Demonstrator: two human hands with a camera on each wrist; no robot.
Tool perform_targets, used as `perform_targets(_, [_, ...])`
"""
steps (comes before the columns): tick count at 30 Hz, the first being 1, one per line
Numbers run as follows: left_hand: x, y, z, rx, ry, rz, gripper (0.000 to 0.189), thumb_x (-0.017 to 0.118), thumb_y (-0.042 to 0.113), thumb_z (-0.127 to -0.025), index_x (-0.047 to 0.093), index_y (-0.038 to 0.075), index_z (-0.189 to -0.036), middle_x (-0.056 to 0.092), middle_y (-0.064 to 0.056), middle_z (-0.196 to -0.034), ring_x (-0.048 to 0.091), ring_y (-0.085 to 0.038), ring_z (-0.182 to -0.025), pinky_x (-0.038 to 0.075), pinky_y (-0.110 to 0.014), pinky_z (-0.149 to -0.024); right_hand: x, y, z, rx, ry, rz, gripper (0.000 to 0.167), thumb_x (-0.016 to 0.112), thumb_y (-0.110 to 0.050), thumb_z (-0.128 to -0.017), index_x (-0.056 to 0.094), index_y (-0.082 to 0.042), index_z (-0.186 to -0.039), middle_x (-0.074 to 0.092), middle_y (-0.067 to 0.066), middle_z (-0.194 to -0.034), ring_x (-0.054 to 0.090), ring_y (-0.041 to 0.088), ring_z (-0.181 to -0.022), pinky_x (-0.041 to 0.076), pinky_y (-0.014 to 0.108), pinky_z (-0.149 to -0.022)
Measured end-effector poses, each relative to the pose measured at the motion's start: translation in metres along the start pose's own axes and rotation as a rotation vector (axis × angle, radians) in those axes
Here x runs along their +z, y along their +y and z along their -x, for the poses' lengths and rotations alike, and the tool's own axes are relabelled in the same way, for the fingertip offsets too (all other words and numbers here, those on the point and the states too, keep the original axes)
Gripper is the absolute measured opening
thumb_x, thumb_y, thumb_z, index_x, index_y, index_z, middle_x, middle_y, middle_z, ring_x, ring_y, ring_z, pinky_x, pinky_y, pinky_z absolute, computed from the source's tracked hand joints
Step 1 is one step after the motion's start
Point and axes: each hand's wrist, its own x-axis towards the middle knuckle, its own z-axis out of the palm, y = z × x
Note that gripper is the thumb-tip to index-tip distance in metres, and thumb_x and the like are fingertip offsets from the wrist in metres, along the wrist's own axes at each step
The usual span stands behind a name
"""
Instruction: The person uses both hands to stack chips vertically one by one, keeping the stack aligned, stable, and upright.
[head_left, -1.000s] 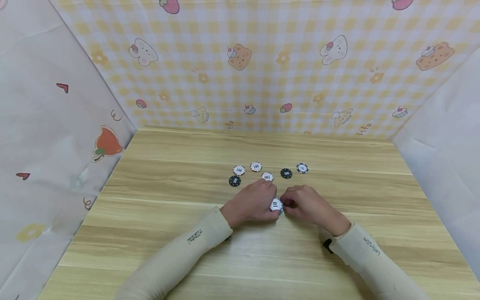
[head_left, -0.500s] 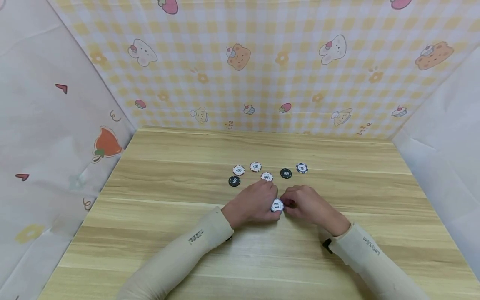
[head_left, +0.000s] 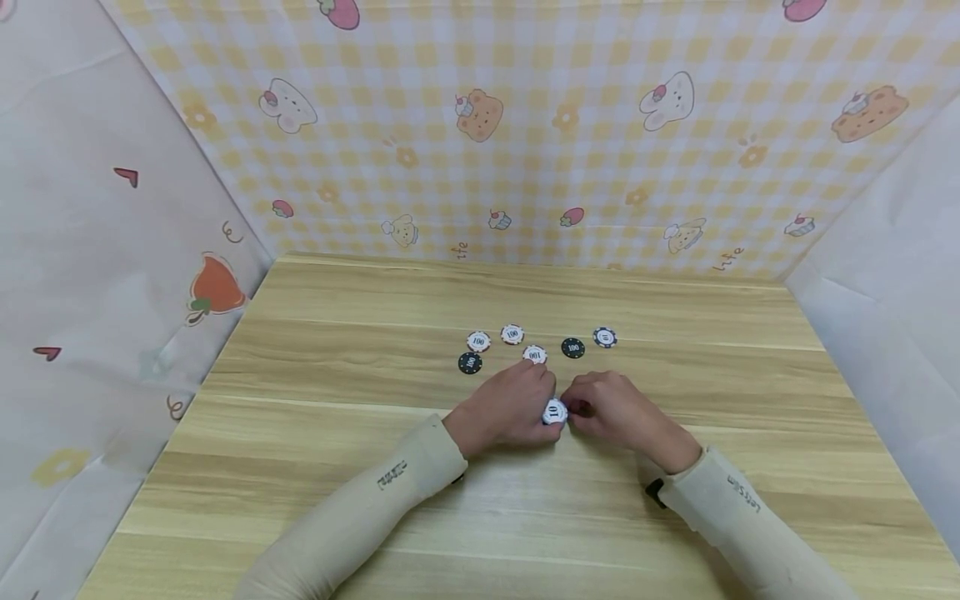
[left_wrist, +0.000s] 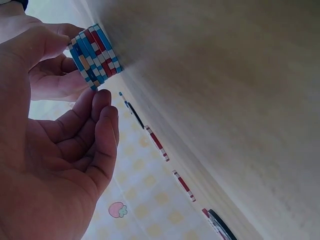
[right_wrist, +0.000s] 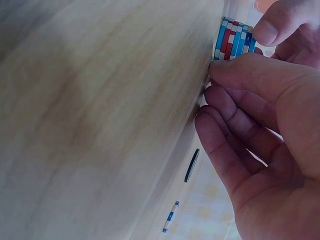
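A stack of poker chips [head_left: 555, 412] stands on the table between the two hands, with a white face marked 10 on top. From the side, the stack [left_wrist: 95, 57] shows mostly blue-and-white edges and a red-and-white band. My left hand [head_left: 513, 407] grips the stack from the left, its thumb on the near side and its bent fingers on the far side. From the right, my right hand [head_left: 618, 412] holds the stack's edge between thumb and bent index finger. In the right wrist view, the right thumb [right_wrist: 245, 70] lies along the stack's side; its index fingertip is mostly hidden.
Beyond the hands lie loose chips: white-and-red ones marked 100 [head_left: 478, 341], one of them [head_left: 535, 354] close to the left knuckles. Black chips [head_left: 573, 347] and a blue-and-white chip [head_left: 605, 337] lie there too. A checked cloth [head_left: 525, 167] hangs behind the wooden table [head_left: 360, 300].
Over the last second the top chip and the left hand have shifted slightly right, and the stack looks more even. The right hand has stayed in place. The loose chips have not moved.
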Motion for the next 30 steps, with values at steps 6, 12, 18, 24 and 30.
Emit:
perform_targets(6, [0.002,-0.002,0.002,0.0,0.003,0.017,0.038,0.071,0.047,-0.099,0.068,0.009,-0.103,0.063,0.0,-0.095,0.056,-0.015,-0.089,0.048,-0.027,-0.082,0.0,-0.001,0.0,0.004,-0.001,0.001,0.02,0.087,0.003,-0.089,0.083,-0.008,-0.105,0.078,-0.001,-0.098,0.072,0.013,-0.087,0.061,0.033,-0.078])
perform_targets(12, [0.003,-0.007,0.008,-0.016,-0.001,0.022,0.041,0.072,0.049,-0.099,0.07,0.008,-0.105,0.066,-0.001,-0.098,0.058,-0.018,-0.094,0.051,-0.029,-0.088,0.0,-0.002,0.0,-0.01,0.015,-0.006,0.02,0.088,0.003,-0.088,0.083,-0.007,-0.105,0.078,-0.001,-0.097,0.072,0.013,-0.086,0.061,0.031,-0.076])
perform_targets(18, [-0.001,-0.018,0.019,-0.038,-0.006,0.039,0.042,0.07,0.046,-0.101,0.071,0.005,-0.11,0.068,-0.004,-0.104,0.062,-0.021,-0.098,0.053,-0.033,-0.091,0.0,-0.003,0.001,-0.021,0.028,-0.001,0.02,0.088,0.004,-0.087,0.083,-0.007,-0.104,0.079,0.001,-0.099,0.075,0.017,-0.089,0.063,0.034,-0.078])
perform_targets(24, [-0.007,-0.034,0.03,-0.036,0.025,0.031,0.041,0.074,0.041,-0.099,0.073,0.001,-0.109,0.071,-0.007,-0.104,0.066,-0.024,-0.102,0.053,-0.038,-0.098,0.001,-0.003,0.001,0.001,0.018,0.016,0.021,0.088,0.002,-0.088,0.083,-0.006,-0.106,0.08,0.003,-0.102,0.076,0.019,-0.092,0.064,0.036,-0.081])
perform_targets(30, [-0.013,-0.048,0.041,-0.094,0.025,0.037,0.04,0.076,0.036,-0.098,0.072,-0.001,-0.112,0.07,-0.011,-0.11,0.064,-0.028,-0.107,0.052,-0.04,-0.102,0.001,-0.002,0.0,0.012,0.005,0.018,0.02,0.088,0.001,-0.088,0.084,-0.006,-0.107,0.08,0.003,-0.103,0.075,0.017,-0.092,0.063,0.034,-0.08])
